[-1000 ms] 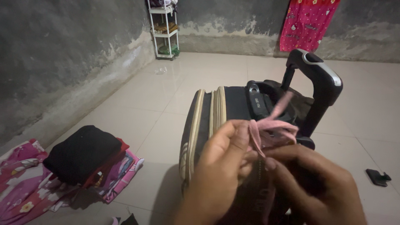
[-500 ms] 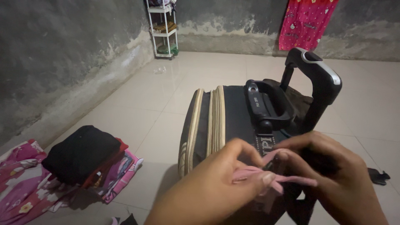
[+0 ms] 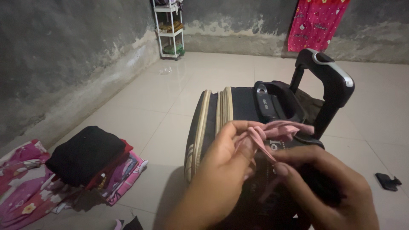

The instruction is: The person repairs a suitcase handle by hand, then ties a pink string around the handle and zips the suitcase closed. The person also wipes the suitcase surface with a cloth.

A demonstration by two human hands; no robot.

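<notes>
A black suitcase [image 3: 238,106] with tan zipper trim stands upright on the floor, its pull handle [image 3: 330,81] raised. Over its top, my left hand [image 3: 221,170] pinches a pink ribbon [image 3: 272,132] between thumb and fingers. My right hand [image 3: 328,187] holds the lower strand of the same ribbon just below and to the right. The ribbon loops between both hands, close to the suitcase's carry handle [image 3: 272,102]. Where the ribbon ends is hidden behind my fingers.
A stack of folded clothes [image 3: 85,155], black on top, lies on pink fabric [image 3: 21,183] at the left. A white shelf rack [image 3: 169,30] stands by the far wall, a red cloth [image 3: 315,23] hangs there. A small black object [image 3: 387,181] lies at right.
Both hands have shifted the pink ribbon: it dropped low between them half a second ago and is now lifted again, looped above my left fingers. The suitcase has stayed put.
</notes>
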